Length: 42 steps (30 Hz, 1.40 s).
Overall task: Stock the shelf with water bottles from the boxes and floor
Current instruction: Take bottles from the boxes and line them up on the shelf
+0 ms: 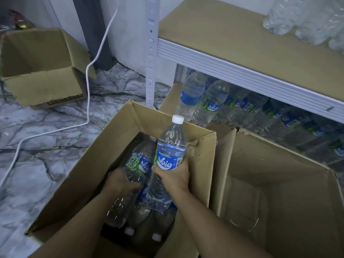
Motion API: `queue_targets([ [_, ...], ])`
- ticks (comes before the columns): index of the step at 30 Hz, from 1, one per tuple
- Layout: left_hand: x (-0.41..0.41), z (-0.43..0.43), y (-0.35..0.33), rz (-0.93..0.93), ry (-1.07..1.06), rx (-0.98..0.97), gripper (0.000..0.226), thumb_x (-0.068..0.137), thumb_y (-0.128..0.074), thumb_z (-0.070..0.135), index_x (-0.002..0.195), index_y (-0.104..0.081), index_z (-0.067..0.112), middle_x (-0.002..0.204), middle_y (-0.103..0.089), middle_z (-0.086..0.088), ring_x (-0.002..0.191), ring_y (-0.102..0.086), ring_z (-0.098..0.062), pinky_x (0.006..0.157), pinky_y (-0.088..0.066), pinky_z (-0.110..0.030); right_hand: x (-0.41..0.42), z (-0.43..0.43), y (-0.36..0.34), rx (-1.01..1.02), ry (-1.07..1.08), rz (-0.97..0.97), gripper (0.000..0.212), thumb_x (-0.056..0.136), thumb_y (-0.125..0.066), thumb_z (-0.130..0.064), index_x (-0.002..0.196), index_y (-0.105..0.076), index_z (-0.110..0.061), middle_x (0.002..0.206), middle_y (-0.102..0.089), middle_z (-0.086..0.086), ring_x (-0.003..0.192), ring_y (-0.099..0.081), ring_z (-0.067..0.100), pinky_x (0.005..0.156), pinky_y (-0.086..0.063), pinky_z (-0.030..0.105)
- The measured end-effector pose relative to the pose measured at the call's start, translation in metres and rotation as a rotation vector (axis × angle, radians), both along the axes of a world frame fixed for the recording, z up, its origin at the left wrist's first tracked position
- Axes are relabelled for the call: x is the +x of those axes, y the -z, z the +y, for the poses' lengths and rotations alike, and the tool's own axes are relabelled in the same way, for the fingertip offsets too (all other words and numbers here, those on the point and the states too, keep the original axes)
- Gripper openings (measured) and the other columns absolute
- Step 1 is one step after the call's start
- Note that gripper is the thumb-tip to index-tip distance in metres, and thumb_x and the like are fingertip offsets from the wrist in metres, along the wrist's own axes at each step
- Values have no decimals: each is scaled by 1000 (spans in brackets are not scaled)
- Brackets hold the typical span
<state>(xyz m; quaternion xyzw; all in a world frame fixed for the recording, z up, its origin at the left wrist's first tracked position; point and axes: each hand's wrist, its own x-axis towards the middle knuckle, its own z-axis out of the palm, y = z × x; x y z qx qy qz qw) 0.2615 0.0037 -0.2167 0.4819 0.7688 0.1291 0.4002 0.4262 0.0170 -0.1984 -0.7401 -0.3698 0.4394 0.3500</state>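
Two hands: both down in the open box (93, 164), with one water bottle each.
Right hand (173, 175): fingers wrapped firmly round the raised bottle (170, 146), at the lower edge of the label; white cap up, leaning a little toward the shelf, already above the box rim.
Left hand (121, 180): fingers curled round the second bottle (138, 162), lower down between the box walls, neck in shadow.
Grip: best kept at the stiff part near the label, without squeezing the thin wall; lift straight up until free of the flaps.
Spare bottles (130, 220): lying on the box bottom, caps toward the person; not to be dragged along during the lift.
Neighbour box (279, 183): just beside, on the right, between the hands and the shelf; pass over its flap, not against it.
Lower shelf (168, 95): mostly filled with shelved bottles (210, 103) in rows; seemingly free only at the left end, beside the white post (150, 53); set down upright, touching the row, one hand at a time.
Upper shelf (223, 43): largely bare board, with clear wrapped bottles (307, 21) at the far right; probably the next place to fill.
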Motion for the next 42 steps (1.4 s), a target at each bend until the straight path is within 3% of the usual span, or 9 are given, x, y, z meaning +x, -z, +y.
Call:
queue_targets([
  [5,3,-15,-29,43,-9,-23,25,60,-86,35,79,-73,25,78,-70,5,77,-66,-12,75,-48,-18,2,-9,-26,49,-60,-5,84,48,-94,-26,121,-51,-29,103,-67,-14,94,-65,5,78,-54,23],
  [11,-9,-28,-65,27,35,-140,51,42,-86,51,77,-71,17,78,-71,6,70,-65,-7,60,-46,-18,12,-16,-72,81,-129,4,72,51,-93,-29,111,-52,-32,95,-69,-14,85,-66,2,81,-58,32],
  [15,-9,-25,-102,67,86,65,62,44,-87,50,91,-61,20,77,-68,9,71,-64,-9,66,-52,-25,25,-22,-100,171,-155,3,71,56,-93,-22,113,-53,-27,96,-68,-14,83,-63,-6,72,-52,16],
  [21,13,-20,-152,-152,-51,449,88,40,-92,47,116,-54,25,95,-69,10,88,-65,-10,79,-52,-31,36,-21,-138,310,-93,27,83,51,-93,-26,115,-40,-31,110,-63,-9,95,-64,2,80,-51,18],
  [26,33,0,-195,-321,-95,687,87,35,-91,52,111,-52,34,101,-72,11,94,-69,-9,87,-55,-42,48,-5,-176,415,-64,6,84,52,-95,-26,118,-44,-31,108,-65,-12,99,-63,7,87,-51,27],
  [30,57,16,-237,-382,-85,812,84,33,-88,48,107,-54,30,94,-70,15,84,-67,5,73,-51,-16,69,12,-217,516,-57,14,82,52,-96,-22,119,-49,-28,102,-66,-16,86,-61,-10,70,-46,8],
  [32,69,25,-256,-420,-75,860,85,33,-88,44,110,-56,26,94,-71,15,83,-66,8,69,-47,-6,80,22,-237,562,-47,23,78,52,-95,-21,116,-52,-30,97,-68,-16,81,-64,-10,71,-50,14],
  [37,104,59,-308,-479,-8,956,72,46,-97,16,108,-60,25,93,-73,22,83,-68,7,67,-47,-5,115,52,-292,684,-89,42,74,54,-95,-18,112,-52,-36,97,-72,-15,83,-69,-3,70,-54,16],
  [42,141,100,-354,-503,42,1037,69,44,-97,23,102,-61,32,91,-72,24,83,-67,8,66,-47,-4,151,95,-339,750,-110,18,73,54,-96,-18,112,-55,-33,97,-73,-14,85,-69,-4,70,-53,13],
])
